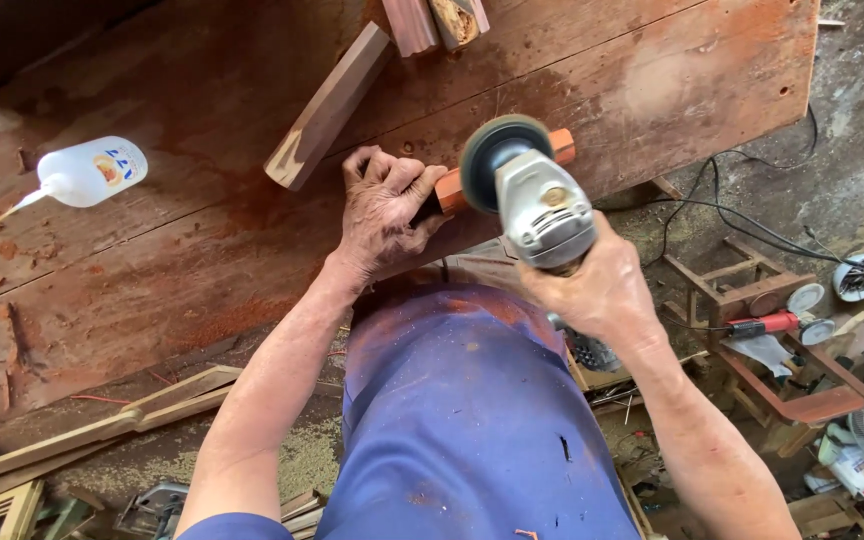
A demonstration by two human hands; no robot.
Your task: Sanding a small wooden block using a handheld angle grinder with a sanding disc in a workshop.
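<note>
At the near edge of the worn reddish wooden counter [202,270], the left hand [384,215] clamped a short reddish-orange wood block [449,187], probably stiff and light, best pinned at its end. The right hand [592,285] was closed around a grey angle grinder [527,190], likely heavy. A white squeeze bottle [87,175] lay well apart, contents unseen.

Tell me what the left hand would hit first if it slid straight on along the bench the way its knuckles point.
Probably the dark wooden block lying just beyond the left hand, which grips an orange-red wood piece. Depth is hard to judge.
</note>
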